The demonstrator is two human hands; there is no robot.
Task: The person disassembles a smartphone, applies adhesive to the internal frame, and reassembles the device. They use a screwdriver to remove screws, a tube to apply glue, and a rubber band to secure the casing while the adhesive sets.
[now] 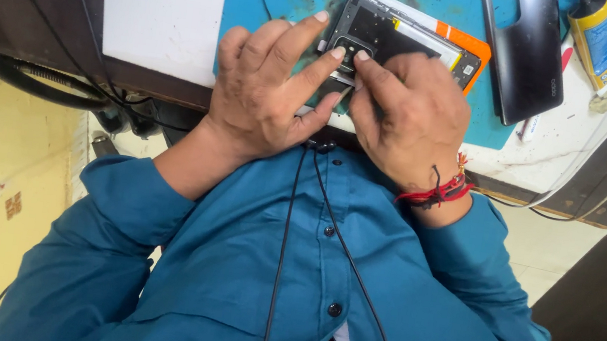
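Under both hands' fingers (338, 52), opened phone (407, 39) (back cover off)

A dark phone back cover (526, 55) lies far right on the teal mat (294, 5); a yellow bottle (599, 33) stands just beside it.

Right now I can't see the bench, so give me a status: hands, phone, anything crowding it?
Left hand and right hand both on opened phone, fingertips at camera module. Phone flat on blue mat. Detached back cover beside it.
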